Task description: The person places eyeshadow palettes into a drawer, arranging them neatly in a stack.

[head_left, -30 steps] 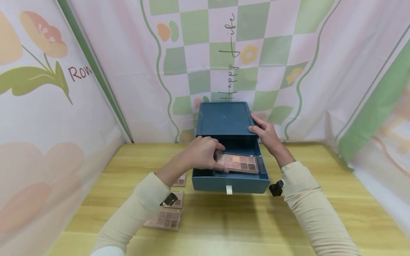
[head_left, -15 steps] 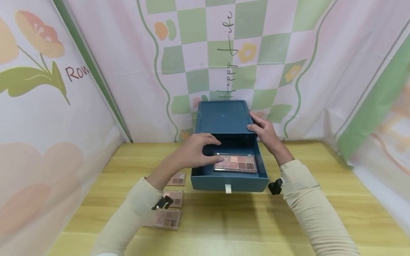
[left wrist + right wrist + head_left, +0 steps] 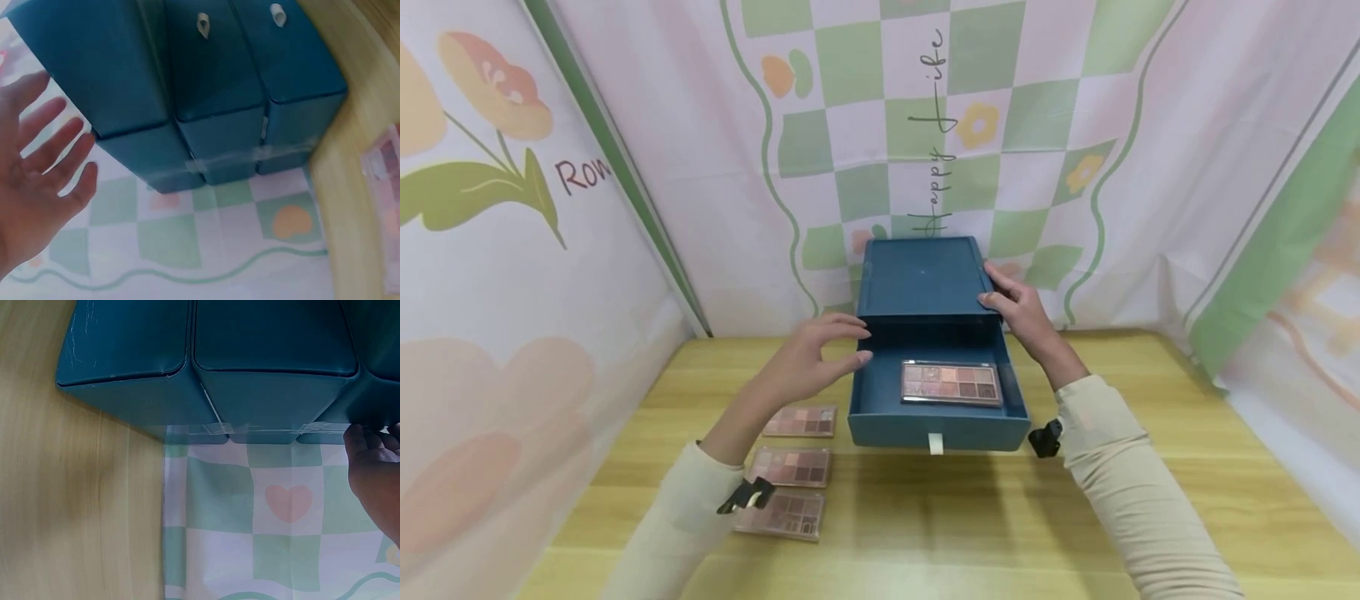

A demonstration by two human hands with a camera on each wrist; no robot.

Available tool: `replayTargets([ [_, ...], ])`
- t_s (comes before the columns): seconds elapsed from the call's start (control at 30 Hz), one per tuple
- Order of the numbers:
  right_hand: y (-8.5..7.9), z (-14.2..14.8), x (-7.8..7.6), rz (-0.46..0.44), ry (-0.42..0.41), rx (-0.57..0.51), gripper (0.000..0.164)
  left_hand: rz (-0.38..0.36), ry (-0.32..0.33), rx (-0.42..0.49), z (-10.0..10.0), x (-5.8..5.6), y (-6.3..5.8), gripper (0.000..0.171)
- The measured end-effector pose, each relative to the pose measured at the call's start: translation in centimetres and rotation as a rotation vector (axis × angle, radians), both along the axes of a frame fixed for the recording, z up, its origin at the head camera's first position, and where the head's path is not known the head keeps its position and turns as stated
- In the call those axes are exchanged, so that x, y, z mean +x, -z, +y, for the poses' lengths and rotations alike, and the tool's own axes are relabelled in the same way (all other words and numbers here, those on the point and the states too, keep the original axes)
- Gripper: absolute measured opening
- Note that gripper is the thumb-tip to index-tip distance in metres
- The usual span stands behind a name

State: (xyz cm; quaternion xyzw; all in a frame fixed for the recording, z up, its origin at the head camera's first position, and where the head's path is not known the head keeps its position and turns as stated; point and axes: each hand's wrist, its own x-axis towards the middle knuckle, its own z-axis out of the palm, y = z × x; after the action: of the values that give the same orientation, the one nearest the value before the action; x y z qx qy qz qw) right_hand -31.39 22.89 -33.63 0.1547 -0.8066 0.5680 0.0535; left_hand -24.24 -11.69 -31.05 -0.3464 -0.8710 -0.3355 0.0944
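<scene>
A blue drawer cabinet (image 3: 922, 275) stands against the curtain, its top drawer (image 3: 940, 432) pulled out. An eyeshadow palette (image 3: 951, 383) with a clear lid lies flat inside, toward the drawer's right side. My left hand (image 3: 808, 358) hovers at the drawer's left edge, fingers apart and thumb extended, holding nothing. The left wrist view also shows the left hand (image 3: 44, 162) beside the cabinet with spread fingers. My right hand (image 3: 1026, 317) rests on the cabinet's upper right edge, thumb near the front corner and fingers along the side. In the right wrist view the right hand (image 3: 378, 469) touches the cabinet's side.
Three more eyeshadow palettes lie in a column on the wooden table (image 3: 1112, 517), left of the cabinet: the far palette (image 3: 801, 421), the middle palette (image 3: 792, 467) and the near palette (image 3: 781, 515). Two lower drawers (image 3: 212, 59) sit under the open one. Printed curtains (image 3: 760, 275) enclose the table.
My left hand has let go of the palette in the drawer and withdrawn left, out over the drawer's edge. The palette stays in the drawer. My right hand keeps its place on the cabinet.
</scene>
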Motion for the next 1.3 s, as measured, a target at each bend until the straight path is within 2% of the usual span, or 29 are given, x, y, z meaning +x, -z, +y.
replayTargets([
  [0.07,0.0,0.0,0.0,0.001,-0.002,-0.001,0.066,0.011,-0.003,0.032,-0.6,0.0,0.3,0.031],
  [0.2,0.0,0.2,0.0,-0.001,0.000,0.005,0.066,0.012,-0.015,0.032,-1.9,0.0,0.8,0.029],
  [0.43,-0.1,0.3,0.0,-0.004,-0.008,0.010,0.066,-0.084,-0.070,-0.026,-3.8,0.0,1.9,0.032],
  [0.7,0.0,0.3,0.0,-0.001,-0.007,0.004,0.066,-0.192,-0.088,-0.012,-5.8,-1.4,3.7,0.030],
  [0.8,0.1,0.2,0.0,0.001,-0.014,-0.001,0.066,-0.217,-0.117,-0.020,-6.9,-1.9,4.6,0.031],
  [1.03,0.2,0.3,0.0,-0.010,-0.011,-0.008,0.065,-0.350,-0.177,-0.036,-9.4,-3.3,6.9,0.035],
  [1.3,0.1,0.1,-0.1,-0.004,-0.009,-0.006,0.065,-0.380,-0.206,-0.138,-11.6,-4.5,9.2,0.044],
])
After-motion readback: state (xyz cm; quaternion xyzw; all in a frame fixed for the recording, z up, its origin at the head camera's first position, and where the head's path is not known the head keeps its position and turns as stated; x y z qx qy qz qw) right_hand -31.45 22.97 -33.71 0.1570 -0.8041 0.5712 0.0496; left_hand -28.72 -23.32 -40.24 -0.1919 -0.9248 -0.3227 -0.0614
